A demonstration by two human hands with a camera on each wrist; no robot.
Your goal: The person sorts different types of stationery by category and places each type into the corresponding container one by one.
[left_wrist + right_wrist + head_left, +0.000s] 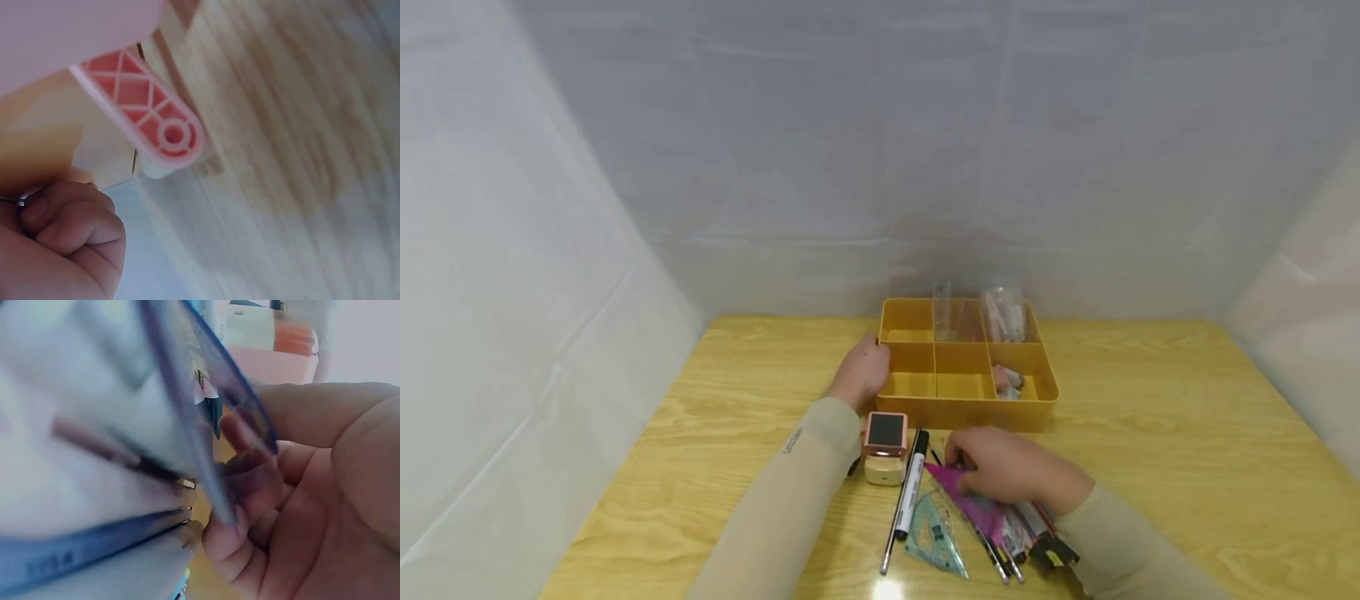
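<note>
The right hand (pixel 1011 471), low and just right of centre in the head view, has its grip curled over the magenta set square (pixel 964 493); in the right wrist view the fingertips (pixel 231 512) pinch the see-through edge of that set square (pixel 206 425), so the hand is grasping it while it lies on the counter (pixel 1150 433) or just above it, I cannot tell which. Under and around it sits a loose pile of pens (pixel 1015 533), with a clear green set square (pixel 936 533) just left of them, a white marker (pixel 912 492) with a black cap beside that, and a thin pen alongside the marker.

The left hand (pixel 859 372), at middle left, rests against the left wall of the yellow organiser tray (pixel 970 412); its fingers (pixel 69 219) look curled in the left wrist view, but whether they grip the rim I cannot tell. A small pink and cream device (pixel 885 446) stands on the counter just below that hand.

Judging by the layout, the sorting looks barely begun: the tray's right compartments hold a few small items and a clear bag, the other compartments show only bare yellow floor apart from something clear at the back, and most of the stationery is out on the counter
</note>
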